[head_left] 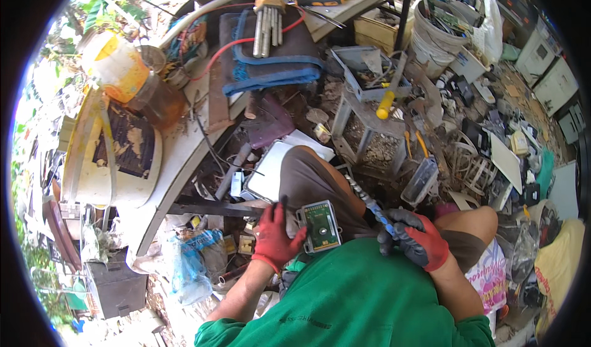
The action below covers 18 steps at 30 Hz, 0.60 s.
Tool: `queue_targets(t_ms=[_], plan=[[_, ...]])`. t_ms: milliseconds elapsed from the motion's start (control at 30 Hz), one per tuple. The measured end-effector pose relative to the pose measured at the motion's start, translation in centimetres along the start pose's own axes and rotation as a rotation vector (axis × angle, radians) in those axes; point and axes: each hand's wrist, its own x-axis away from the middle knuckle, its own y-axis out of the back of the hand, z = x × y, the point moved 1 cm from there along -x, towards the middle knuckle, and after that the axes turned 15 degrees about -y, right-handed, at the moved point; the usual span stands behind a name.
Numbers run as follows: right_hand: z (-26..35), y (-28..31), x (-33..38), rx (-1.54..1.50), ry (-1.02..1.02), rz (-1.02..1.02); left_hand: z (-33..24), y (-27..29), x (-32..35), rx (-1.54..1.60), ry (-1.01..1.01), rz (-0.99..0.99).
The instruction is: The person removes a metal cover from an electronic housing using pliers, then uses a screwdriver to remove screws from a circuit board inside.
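My left hand [274,236], in a red glove, grips the left edge of a small grey casing holding a green circuit board [320,225], which rests on my thigh. In a red and grey glove, my right hand [414,239] is closed around the blue handle of a screwdriver [369,204]. Its metal shaft points up and left, just to the right of the board. I wear a green shirt and brown shorts.
A cluttered workbench [184,156] stands to the left with hex keys [268,30], a dark cloth [271,58] and jars. A grey plastic crate [369,76] sits ahead. A white bucket [440,39] of scrap and scattered electronic parts [492,150] lie to the right.
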Motion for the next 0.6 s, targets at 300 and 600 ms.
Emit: queue_targets(t_ms=[300, 600], plan=[[1.3, -3.7, -0.9, 0.315, 0.014, 0.075, -4.7, 4.3, -5.0, 1.277, -0.161, -0.271], [2.2, -4.5, -1.4, 0.29, -0.035, 0.182, -4.1, 5.3, -2.7, 1.376, -0.139, -0.211]])
